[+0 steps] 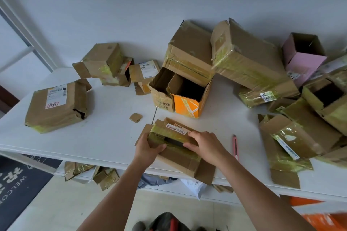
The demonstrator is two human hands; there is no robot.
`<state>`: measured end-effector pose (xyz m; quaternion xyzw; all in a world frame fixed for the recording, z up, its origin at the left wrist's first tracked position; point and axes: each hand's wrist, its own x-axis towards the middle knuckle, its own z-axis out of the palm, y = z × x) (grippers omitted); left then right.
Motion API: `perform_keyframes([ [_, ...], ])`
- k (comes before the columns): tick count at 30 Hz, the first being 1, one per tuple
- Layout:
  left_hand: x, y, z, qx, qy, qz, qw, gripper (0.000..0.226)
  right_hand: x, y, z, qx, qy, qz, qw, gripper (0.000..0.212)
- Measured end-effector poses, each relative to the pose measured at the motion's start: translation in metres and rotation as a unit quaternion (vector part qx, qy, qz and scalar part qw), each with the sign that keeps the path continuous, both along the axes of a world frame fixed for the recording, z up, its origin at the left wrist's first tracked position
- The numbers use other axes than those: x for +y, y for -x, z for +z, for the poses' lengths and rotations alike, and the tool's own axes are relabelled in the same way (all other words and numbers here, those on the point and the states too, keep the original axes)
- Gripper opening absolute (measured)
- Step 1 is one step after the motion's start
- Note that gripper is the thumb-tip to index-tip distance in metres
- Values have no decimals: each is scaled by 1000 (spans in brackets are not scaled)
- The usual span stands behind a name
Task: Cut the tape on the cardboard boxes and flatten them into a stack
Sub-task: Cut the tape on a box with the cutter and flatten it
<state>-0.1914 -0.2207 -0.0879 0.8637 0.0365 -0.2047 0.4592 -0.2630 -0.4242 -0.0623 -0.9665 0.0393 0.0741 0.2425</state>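
Both hands clamp small taped box (173, 142), surface 6 o'clock edge: left hand (148, 146) fingers curled round left end, right hand (204, 146) fingers gripping right. Step: flattening. Next likely: press flat, or pink utility knife (235, 146) at 3 o'clock.

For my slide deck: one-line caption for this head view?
Both hands grip a taped box at the table edge; cutter lies beside.

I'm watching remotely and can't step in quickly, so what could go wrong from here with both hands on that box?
1. The pink utility knife lies beside the right hand; an elbow sweep could knock it off the table edge.
2. The taped box overhangs that edge; pressing with the left hand might tip it.
3. Whether the knife blade is out can't be told.
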Motion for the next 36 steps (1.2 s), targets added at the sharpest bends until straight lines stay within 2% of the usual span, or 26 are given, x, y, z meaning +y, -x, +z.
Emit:
perform_keyframes([
  [2, -4, 3, 4, -17, -9, 16, 1000, 69, 1, 0, 1, 1, -6, -8, 1000, 54],
  [4, -10, 7, 12, -41, -48, 61, 996, 90, 5, 1, 2, 0, -3, -32, 999, 55],
  [6, -15, 13, 14, -26, -80, 96, 992, 94, 12, 2, 0, -5, 6, -66, 998, 58],
  [7, -15, 15, 13, 12, -63, 102, 993, 87, 17, 3, -2, -8, 8, -82, 997, 59],
  [8, -14, 16, 12, 68, -9, 109, 992, 79, 21, 5, -5, -11, 3, -97, 995, 59],
  [10, -13, 21, 12, 183, 116, 107, 970, 66, 27, 9, -7, -17, -18, -120, 992, 59],
  [11, -12, 22, 12, 202, 147, 97, 963, 66, 29, 11, -8, -17, -28, -127, 991, 59],
  [15, -13, 21, 16, 136, 206, 102, 964, 73, 31, 15, -9, -33, -73, -144, 986, 61],
  [20, -21, 27, 34, -14, 183, 67, 981, 83, 35, 11, 7, -132, -189, -182, 956, 90],
  [24, -25, 38, 44, -105, 172, 3, 979, 89, 32, 12, 20, -197, -182, -187, 945, 85],
  [29, -23, 42, 51, -135, 180, -34, 974, 91, 17, 21, 22, -240, -206, -166, 934, 72],
  [36, -26, 37, 55, -124, 182, -75, 973, 87, -1, 33, 40, -197, -293, -156, 923, 68],
])
